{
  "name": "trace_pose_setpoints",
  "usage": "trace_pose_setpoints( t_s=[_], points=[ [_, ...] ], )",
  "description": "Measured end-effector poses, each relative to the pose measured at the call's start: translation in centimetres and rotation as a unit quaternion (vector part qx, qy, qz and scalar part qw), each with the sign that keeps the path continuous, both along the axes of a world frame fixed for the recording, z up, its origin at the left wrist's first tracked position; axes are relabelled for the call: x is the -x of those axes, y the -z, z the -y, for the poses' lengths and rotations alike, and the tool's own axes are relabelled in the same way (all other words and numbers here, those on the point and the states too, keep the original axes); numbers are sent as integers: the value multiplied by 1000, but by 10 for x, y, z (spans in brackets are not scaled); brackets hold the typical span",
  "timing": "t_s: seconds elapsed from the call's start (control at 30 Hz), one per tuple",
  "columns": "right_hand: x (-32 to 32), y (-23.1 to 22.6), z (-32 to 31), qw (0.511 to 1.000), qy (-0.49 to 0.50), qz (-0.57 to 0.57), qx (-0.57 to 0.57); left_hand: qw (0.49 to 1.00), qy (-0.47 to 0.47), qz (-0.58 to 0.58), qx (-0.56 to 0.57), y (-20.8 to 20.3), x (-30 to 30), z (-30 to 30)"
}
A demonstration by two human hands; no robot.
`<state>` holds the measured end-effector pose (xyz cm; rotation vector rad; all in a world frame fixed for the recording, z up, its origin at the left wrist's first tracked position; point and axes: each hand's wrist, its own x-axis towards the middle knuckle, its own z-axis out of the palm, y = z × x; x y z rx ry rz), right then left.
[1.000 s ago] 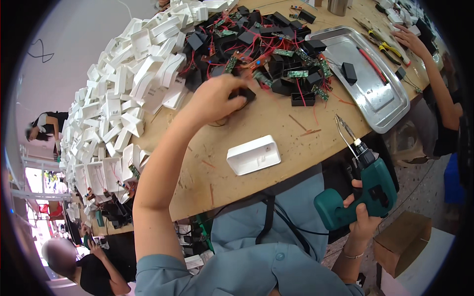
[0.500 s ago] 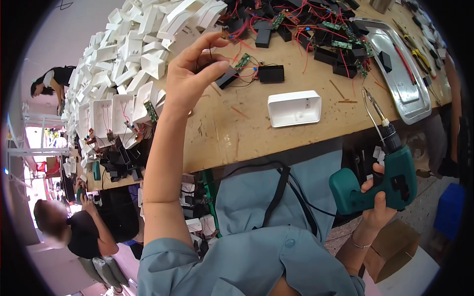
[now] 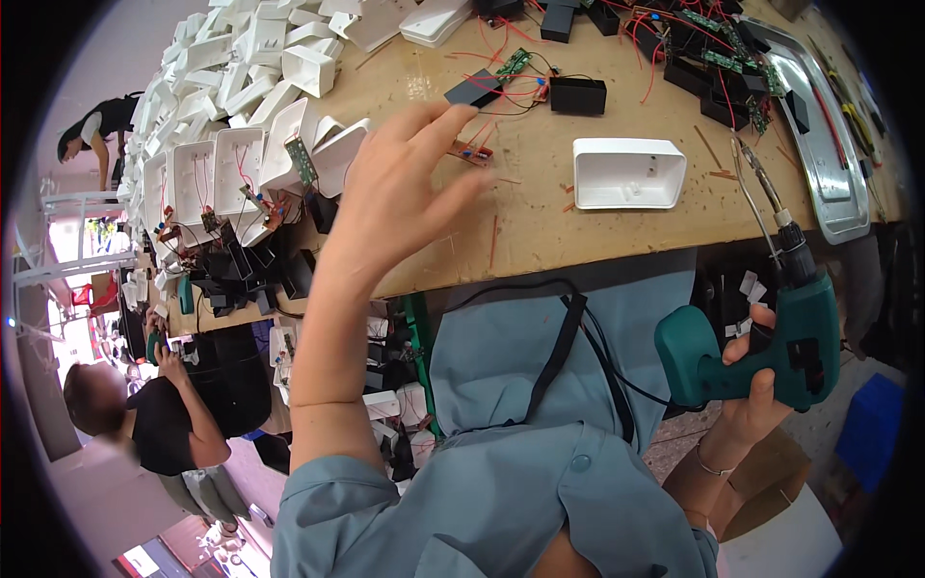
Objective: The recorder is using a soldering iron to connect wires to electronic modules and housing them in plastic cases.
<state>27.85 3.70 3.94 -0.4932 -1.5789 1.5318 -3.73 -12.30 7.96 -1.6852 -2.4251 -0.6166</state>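
My right hand (image 3: pixel 753 390) is wrapped round the handle of a teal soldering gun (image 3: pixel 805 337), its metal tip and thin feed tube pointing up over the table edge. My left hand (image 3: pixel 400 188) is over the table with thumb and fingers apart, holding nothing that I can see. Just beyond its fingers lies a small brown circuit board (image 3: pixel 472 151) with red wires. Behind that are a green circuit board (image 3: pixel 515 65), a black box (image 3: pixel 577 95) and a flat black piece (image 3: pixel 474 89), joined by wires. An open white plastic case (image 3: pixel 629 175) sits to the right.
White cases (image 3: pixel 241 67) are heaped at the far left, with several wired ones in a row nearer. Black boxes and boards (image 3: pixel 718 82) lie far right beside a metal tray (image 3: pixel 836 193). A cable (image 3: pixel 612 361) crosses my lap. Another person (image 3: pixel 178 429) sits at left.
My left hand has come nearer, and its curled fingers have spread; the brown board now lies by them. My right hand still grips the soldering gun. The view has shifted somewhat.
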Motion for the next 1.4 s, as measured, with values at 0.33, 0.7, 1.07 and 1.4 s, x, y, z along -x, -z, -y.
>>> trace_pose_setpoints(
  t_s=[0.33, 0.7, 1.07, 1.4],
  points=[
    [6, -2, 5, 1000, -6, 4, 9, 989, -113, -95, 12, 29, -6, -42],
    [7, 3, 4, 999, -32, -1, 23, 981, -10, 146, -128, 27, -12, -24],
    [10, -1, 14, 998, -49, 7, 27, 863, -14, 487, -130, 25, -20, -17],
    [11, -4, 20, 998, -59, 1, 23, 922, 68, 380, -24, 17, -20, -12]
  ],
)
